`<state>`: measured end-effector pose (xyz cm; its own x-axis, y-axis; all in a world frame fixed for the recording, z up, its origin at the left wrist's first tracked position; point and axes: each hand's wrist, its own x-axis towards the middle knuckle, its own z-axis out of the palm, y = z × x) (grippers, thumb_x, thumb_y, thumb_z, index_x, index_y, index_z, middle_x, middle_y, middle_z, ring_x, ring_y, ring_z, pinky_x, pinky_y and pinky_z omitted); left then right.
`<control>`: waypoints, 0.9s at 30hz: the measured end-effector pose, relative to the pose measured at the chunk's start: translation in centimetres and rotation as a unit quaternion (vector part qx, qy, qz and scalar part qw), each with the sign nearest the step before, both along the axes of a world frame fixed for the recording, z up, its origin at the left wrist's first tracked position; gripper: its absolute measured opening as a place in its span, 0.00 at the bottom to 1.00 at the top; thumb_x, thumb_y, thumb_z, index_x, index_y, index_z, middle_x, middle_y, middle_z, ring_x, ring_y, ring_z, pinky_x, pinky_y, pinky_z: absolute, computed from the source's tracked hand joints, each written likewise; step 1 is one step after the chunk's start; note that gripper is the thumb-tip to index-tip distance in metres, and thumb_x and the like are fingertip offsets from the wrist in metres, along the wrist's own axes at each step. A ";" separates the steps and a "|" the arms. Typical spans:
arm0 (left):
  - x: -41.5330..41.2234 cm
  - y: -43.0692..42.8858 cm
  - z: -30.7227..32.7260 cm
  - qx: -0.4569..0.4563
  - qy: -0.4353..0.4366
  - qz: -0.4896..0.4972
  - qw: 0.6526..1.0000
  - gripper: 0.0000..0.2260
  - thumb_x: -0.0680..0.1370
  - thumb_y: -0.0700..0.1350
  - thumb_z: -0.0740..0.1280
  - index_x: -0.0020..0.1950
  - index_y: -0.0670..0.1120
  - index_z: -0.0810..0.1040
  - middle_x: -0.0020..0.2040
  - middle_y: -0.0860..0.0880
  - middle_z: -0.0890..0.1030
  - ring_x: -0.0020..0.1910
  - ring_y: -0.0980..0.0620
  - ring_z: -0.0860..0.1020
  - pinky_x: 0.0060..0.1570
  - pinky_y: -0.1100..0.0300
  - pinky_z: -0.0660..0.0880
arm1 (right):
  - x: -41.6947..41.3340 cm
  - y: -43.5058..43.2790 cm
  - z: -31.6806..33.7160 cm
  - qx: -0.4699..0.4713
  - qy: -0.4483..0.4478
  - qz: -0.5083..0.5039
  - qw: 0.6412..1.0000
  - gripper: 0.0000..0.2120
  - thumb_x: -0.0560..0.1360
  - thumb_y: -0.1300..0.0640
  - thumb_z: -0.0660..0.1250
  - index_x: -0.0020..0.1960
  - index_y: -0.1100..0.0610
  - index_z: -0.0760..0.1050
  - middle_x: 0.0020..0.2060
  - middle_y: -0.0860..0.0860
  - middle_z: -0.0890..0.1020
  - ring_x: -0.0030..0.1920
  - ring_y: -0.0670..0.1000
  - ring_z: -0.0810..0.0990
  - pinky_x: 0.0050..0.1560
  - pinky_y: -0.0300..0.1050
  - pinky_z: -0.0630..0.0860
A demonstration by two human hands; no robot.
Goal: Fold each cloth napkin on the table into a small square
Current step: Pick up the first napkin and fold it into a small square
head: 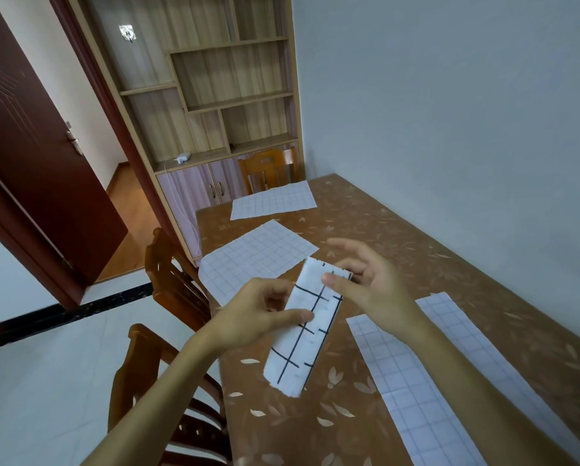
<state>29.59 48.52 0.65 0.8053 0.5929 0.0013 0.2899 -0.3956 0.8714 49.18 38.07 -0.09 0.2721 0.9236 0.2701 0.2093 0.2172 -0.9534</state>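
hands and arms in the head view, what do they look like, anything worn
The left hand and right hand are bare: no gloves, rings, watch or bracelets show. The left forearm and right forearm are uncovered, with no sleeves in view.

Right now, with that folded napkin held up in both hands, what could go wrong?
The folded napkin is pinched in mid-air by the left hand and right hand. Its lower end hangs free, so the layers could slide apart. The next fold might also land uneven, leaving no neat square.
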 end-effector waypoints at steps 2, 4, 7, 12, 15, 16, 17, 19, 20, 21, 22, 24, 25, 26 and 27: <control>0.4 -0.6 -0.6 -0.010 -0.050 0.047 0.998 0.09 0.75 0.43 0.75 0.54 0.44 0.84 0.51 0.48 0.87 0.50 0.49 0.86 0.51 0.51 0.83 | -0.3 0.1 -0.3 -0.013 0.073 -0.010 0.997 0.22 0.74 0.56 0.74 0.66 0.48 0.74 0.52 0.46 0.86 0.54 0.46 0.85 0.55 0.42 0.81; 0.8 -1.2 -1.0 -0.026 -0.102 0.100 0.989 0.08 0.75 0.42 0.74 0.55 0.45 0.83 0.50 0.50 0.87 0.49 0.51 0.86 0.46 0.58 0.83 | -0.5 -0.1 -0.8 -0.063 0.087 0.027 0.994 0.21 0.74 0.55 0.74 0.66 0.50 0.75 0.55 0.45 0.86 0.56 0.45 0.84 0.57 0.42 0.80; 1.2 -1.9 -1.6 -0.037 -0.139 0.144 0.979 0.09 0.76 0.41 0.73 0.56 0.45 0.82 0.50 0.50 0.87 0.48 0.51 0.86 0.41 0.59 0.83 | -1.0 -0.6 -1.9 -0.127 0.029 0.094 0.987 0.17 0.75 0.55 0.72 0.64 0.51 0.78 0.55 0.46 0.86 0.56 0.47 0.84 0.61 0.49 0.79; 0.3 -2.4 -1.7 -0.064 -0.100 0.118 0.986 0.13 0.74 0.51 0.71 0.56 0.48 0.81 0.50 0.49 0.87 0.47 0.50 0.86 0.38 0.54 0.84 | -1.5 -0.6 -2.7 -0.129 0.035 0.081 0.988 0.15 0.77 0.60 0.70 0.64 0.54 0.78 0.52 0.51 0.87 0.54 0.50 0.86 0.60 0.54 0.80; -0.5 -2.1 -1.6 -0.086 -0.074 0.091 0.989 0.12 0.76 0.48 0.70 0.58 0.45 0.79 0.51 0.47 0.87 0.49 0.47 0.86 0.41 0.47 0.85 | -1.4 -0.6 -2.7 -0.129 0.041 0.080 0.988 0.14 0.79 0.59 0.68 0.64 0.53 0.78 0.53 0.48 0.87 0.54 0.48 0.85 0.60 0.51 0.80; -0.7 -2.0 -1.6 -0.091 -0.073 0.089 0.989 0.10 0.78 0.45 0.70 0.58 0.45 0.79 0.51 0.47 0.87 0.49 0.47 0.86 0.42 0.48 0.85 | -1.4 -0.6 -2.7 -0.131 0.043 0.080 0.987 0.13 0.79 0.59 0.67 0.63 0.53 0.79 0.53 0.48 0.87 0.54 0.48 0.85 0.61 0.50 0.80; -0.8 -2.0 -1.6 -0.096 -0.078 0.090 0.988 0.09 0.78 0.43 0.69 0.58 0.46 0.79 0.50 0.47 0.87 0.49 0.47 0.87 0.42 0.49 0.85 | -1.5 -0.5 -2.7 -0.134 0.047 0.077 0.987 0.12 0.80 0.58 0.66 0.62 0.52 0.79 0.53 0.47 0.86 0.55 0.47 0.85 0.62 0.49 0.79; -0.9 -2.1 -1.4 -0.113 -0.094 0.098 0.984 0.09 0.79 0.41 0.68 0.59 0.48 0.78 0.49 0.45 0.88 0.48 0.45 0.86 0.42 0.49 0.84 | -1.5 -0.5 -2.7 -0.138 0.057 0.074 0.986 0.12 0.81 0.59 0.64 0.62 0.50 0.80 0.55 0.45 0.86 0.56 0.46 0.84 0.64 0.49 0.77; -0.9 -2.2 -1.4 -0.124 -0.104 0.101 0.982 0.10 0.79 0.40 0.68 0.60 0.50 0.78 0.48 0.43 0.87 0.48 0.44 0.86 0.42 0.50 0.85 | -1.5 -0.5 -2.7 -0.137 0.064 0.075 0.986 0.13 0.81 0.58 0.64 0.62 0.49 0.80 0.56 0.45 0.85 0.57 0.46 0.83 0.64 0.50 0.76; -0.9 -2.2 -1.4 -0.136 -0.115 0.104 0.978 0.11 0.79 0.40 0.67 0.61 0.50 0.77 0.48 0.42 0.87 0.47 0.43 0.86 0.41 0.52 0.85 | -1.5 -0.5 -2.8 -0.135 0.071 0.079 0.985 0.13 0.81 0.58 0.63 0.63 0.48 0.79 0.56 0.45 0.85 0.58 0.47 0.83 0.63 0.51 0.76; -0.8 -2.3 -1.3 -0.151 -0.127 0.107 0.974 0.12 0.80 0.39 0.67 0.61 0.51 0.77 0.48 0.42 0.87 0.46 0.43 0.87 0.40 0.54 0.84 | -1.4 -0.4 -2.9 -0.129 0.085 0.082 0.985 0.14 0.81 0.59 0.63 0.63 0.48 0.79 0.57 0.46 0.85 0.58 0.48 0.83 0.62 0.51 0.76; -0.8 -2.3 -1.2 -0.186 -0.157 0.110 0.964 0.11 0.80 0.38 0.66 0.59 0.49 0.82 0.47 0.41 0.87 0.41 0.46 0.86 0.35 0.60 0.82 | -1.4 -0.2 -3.1 -0.108 0.141 0.088 0.980 0.15 0.81 0.62 0.62 0.62 0.51 0.81 0.56 0.49 0.85 0.56 0.49 0.83 0.56 0.47 0.77; -0.7 -2.2 -1.2 -0.197 -0.171 0.110 0.959 0.10 0.80 0.37 0.65 0.56 0.47 0.84 0.45 0.42 0.87 0.38 0.48 0.86 0.33 0.62 0.81 | -1.4 -0.2 -3.2 -0.099 0.178 0.093 0.975 0.15 0.80 0.64 0.61 0.60 0.52 0.82 0.55 0.51 0.86 0.53 0.49 0.84 0.51 0.44 0.78; -0.6 -2.3 -1.1 -0.204 -0.179 0.113 0.956 0.10 0.81 0.37 0.64 0.53 0.45 0.85 0.44 0.43 0.87 0.36 0.50 0.84 0.32 0.63 0.80 | -1.4 -0.1 -3.3 -0.093 0.206 0.097 0.969 0.17 0.80 0.66 0.59 0.56 0.53 0.84 0.52 0.52 0.86 0.50 0.49 0.84 0.47 0.43 0.79; -0.5 -2.3 -1.0 -0.207 -0.184 0.117 0.954 0.11 0.81 0.36 0.63 0.51 0.43 0.86 0.43 0.44 0.86 0.35 0.51 0.83 0.31 0.64 0.79 | -1.4 -0.1 -3.3 -0.089 0.219 0.099 0.966 0.20 0.81 0.68 0.57 0.52 0.52 0.85 0.49 0.52 0.86 0.46 0.49 0.84 0.44 0.42 0.80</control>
<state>29.08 46.18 -0.32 0.6414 0.7671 -0.0141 -0.0275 0.0414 0.9988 47.78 37.93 -3.41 0.1366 0.9906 0.0010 -0.2527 0.0358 -0.9669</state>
